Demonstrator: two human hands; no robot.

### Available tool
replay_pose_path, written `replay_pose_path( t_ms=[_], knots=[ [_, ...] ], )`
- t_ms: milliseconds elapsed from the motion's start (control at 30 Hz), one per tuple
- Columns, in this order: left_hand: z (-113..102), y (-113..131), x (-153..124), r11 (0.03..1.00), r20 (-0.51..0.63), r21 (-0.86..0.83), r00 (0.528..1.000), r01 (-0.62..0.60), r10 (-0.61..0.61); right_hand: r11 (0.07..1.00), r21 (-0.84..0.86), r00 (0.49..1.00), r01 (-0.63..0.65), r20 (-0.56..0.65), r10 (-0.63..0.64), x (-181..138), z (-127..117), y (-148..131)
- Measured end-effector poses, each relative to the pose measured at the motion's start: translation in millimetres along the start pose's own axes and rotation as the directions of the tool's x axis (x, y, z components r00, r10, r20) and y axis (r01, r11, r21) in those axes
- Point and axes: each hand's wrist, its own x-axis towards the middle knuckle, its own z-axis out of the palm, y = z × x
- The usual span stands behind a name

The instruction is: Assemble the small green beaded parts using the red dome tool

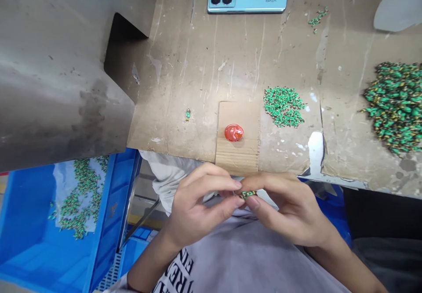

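We're pinching one green-and-gold piece (248,193) with our left hand (201,207) and right hand (286,209), lower centre of frame; looks mid-work. Small pile (277,102) right of centre and large pile (397,106) far right on the worktop (178,64) look pending; we can't tell if the loose pieces (78,200) in the blue bin (29,253), lower left, are done.

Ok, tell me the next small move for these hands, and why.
I'd probably raise the small green piece over the cardboard scrap before working it further. The right hand pinches it, with the left hand's fingertips at its end, but it sits past the table edge, in front of the shirt, where a drop could miss the tabletop.
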Motion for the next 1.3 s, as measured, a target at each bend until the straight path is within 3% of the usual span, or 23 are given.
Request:
replay_pose_path(
  t_ms=[233,633,1133,1300],
  knots=[
    [-1,3,3,0.996,-0.001,0.048,0.997,-0.076,0.076,0.991,0.081,0.994,0.104,0.008,-0.105,1,4,7],
    [2,-3,1,0.982,-0.027,0.047,0.983,-0.181,0.182,0.966,0.221,0.991,0.131,-0.059,-0.121,1,15,15],
    [-1,2,1,0.986,0.019,0.029,0.986,-0.165,0.165,0.963,0.245,0.993,0.116,-0.013,-0.116,3,11,15],
    [-3,3,2,0.986,0.048,0.024,0.986,-0.163,0.162,0.962,0.237,0.991,0.132,-0.054,-0.123,1,16,17]
  ],
)
